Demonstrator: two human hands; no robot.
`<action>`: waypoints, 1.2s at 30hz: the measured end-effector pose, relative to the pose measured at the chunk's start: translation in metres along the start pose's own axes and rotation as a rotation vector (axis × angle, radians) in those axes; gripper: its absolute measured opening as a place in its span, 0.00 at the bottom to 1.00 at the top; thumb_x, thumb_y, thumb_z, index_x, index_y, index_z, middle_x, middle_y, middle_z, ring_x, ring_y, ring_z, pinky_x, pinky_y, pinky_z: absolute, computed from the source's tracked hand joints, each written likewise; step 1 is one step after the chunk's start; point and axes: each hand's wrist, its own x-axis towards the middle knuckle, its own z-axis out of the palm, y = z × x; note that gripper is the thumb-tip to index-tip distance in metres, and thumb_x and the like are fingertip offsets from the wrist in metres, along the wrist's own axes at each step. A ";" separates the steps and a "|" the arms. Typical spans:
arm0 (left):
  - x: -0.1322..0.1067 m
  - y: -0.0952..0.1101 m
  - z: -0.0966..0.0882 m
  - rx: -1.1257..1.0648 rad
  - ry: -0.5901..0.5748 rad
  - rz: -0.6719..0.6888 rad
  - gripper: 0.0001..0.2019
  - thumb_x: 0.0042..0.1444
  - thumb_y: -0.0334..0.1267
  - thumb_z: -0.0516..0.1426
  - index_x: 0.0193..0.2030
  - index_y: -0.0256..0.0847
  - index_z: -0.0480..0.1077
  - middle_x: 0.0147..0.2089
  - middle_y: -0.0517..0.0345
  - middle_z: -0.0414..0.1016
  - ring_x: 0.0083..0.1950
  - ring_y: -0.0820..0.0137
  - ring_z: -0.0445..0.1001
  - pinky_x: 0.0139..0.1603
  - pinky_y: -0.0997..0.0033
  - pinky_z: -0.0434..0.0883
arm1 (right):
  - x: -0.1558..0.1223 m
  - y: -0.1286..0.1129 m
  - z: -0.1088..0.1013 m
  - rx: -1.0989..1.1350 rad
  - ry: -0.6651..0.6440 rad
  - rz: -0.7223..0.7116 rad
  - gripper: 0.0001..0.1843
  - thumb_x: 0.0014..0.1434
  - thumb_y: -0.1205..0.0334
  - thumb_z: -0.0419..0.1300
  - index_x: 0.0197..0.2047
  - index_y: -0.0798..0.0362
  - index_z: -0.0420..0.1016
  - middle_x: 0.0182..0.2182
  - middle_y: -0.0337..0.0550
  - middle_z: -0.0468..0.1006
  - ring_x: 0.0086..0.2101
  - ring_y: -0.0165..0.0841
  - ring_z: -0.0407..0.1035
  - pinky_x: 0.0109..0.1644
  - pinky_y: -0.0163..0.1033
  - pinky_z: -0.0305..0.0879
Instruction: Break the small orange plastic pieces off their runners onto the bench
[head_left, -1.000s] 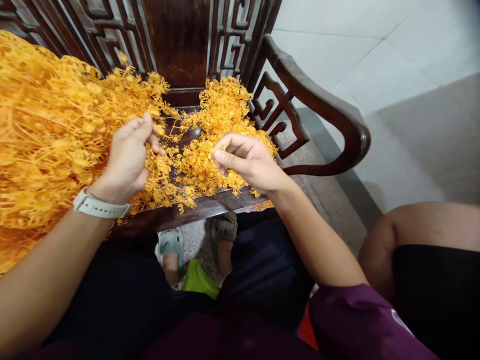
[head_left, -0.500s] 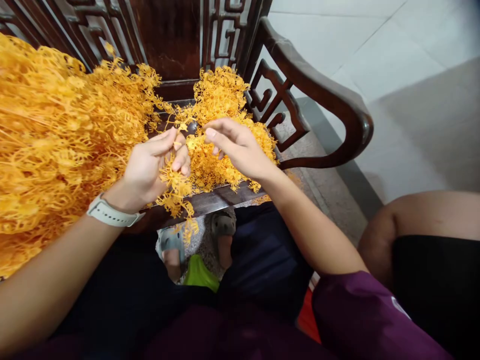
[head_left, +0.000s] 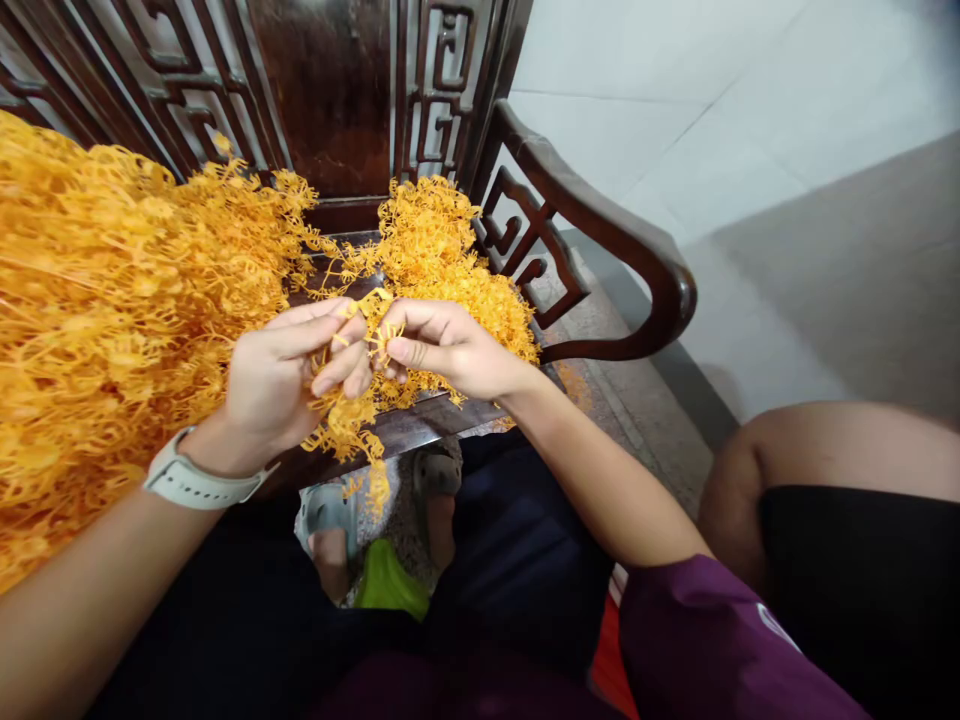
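My left hand (head_left: 281, 370), with a pale watch band on its wrist, is closed on a strand of orange plastic flower pieces (head_left: 349, 425). The strand hangs below its fingers, over the front edge of the seat. Close beside it, my right hand (head_left: 446, 345) pinches a small spidery orange piece (head_left: 386, 340) between thumb and forefinger. Whether that piece is joined to the left hand's strand I cannot tell. Behind my hands lies a smaller heap of the same orange pieces (head_left: 427, 235). A thin trail links it to a much larger heap (head_left: 135, 300) at the left.
The heaps rest on a dark wooden bench (head_left: 420, 425) with a carved back and a curved armrest (head_left: 615, 220) at the right. A green object (head_left: 390, 580) stands between my feet. Another person's bare knee (head_left: 750, 470) is at the right.
My right hand has come left and down to meet the left hand and now pinches an orange piece. The view has shifted, so the bench sits lower in the picture.
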 end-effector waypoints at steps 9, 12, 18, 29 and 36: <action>-0.021 0.006 -0.002 -0.227 -0.179 -0.067 0.15 0.67 0.36 0.57 0.27 0.41 0.69 0.13 0.67 0.46 0.13 0.74 0.53 0.16 0.73 0.63 | 0.000 0.000 -0.001 0.321 -0.266 0.016 0.18 0.67 0.49 0.72 0.40 0.55 0.74 0.40 0.48 0.85 0.40 0.33 0.82 0.49 0.41 0.80; -0.016 0.022 -0.011 -0.297 -0.013 0.088 0.26 0.78 0.37 0.43 0.25 0.40 0.64 0.15 0.69 0.38 0.14 0.76 0.47 0.17 0.78 0.62 | -0.007 -0.022 -0.006 0.298 -0.190 0.107 0.26 0.61 0.43 0.75 0.34 0.53 0.69 0.55 0.57 0.84 0.53 0.42 0.81 0.58 0.51 0.79; 0.004 0.021 -0.015 -0.145 0.186 0.191 0.27 0.78 0.34 0.41 0.30 0.37 0.73 0.17 0.58 0.60 0.21 0.70 0.66 0.25 0.71 0.70 | -0.014 -0.017 -0.041 -0.163 0.523 0.163 0.23 0.60 0.46 0.75 0.46 0.49 0.70 0.38 0.43 0.85 0.35 0.30 0.78 0.43 0.38 0.77; 0.011 0.006 -0.015 -0.272 0.277 0.040 0.11 0.74 0.39 0.58 0.38 0.42 0.72 0.43 0.54 0.85 0.42 0.68 0.82 0.45 0.67 0.81 | -0.012 0.000 -0.047 -0.482 0.613 0.085 0.23 0.68 0.42 0.65 0.52 0.53 0.75 0.34 0.39 0.80 0.28 0.27 0.69 0.33 0.36 0.65; 0.010 -0.004 -0.004 -0.106 0.228 0.126 0.11 0.74 0.43 0.58 0.40 0.41 0.71 0.47 0.50 0.84 0.50 0.62 0.84 0.48 0.67 0.80 | -0.006 -0.010 0.022 -0.496 0.319 -0.021 0.21 0.71 0.41 0.65 0.40 0.52 0.77 0.32 0.37 0.74 0.32 0.28 0.66 0.38 0.37 0.64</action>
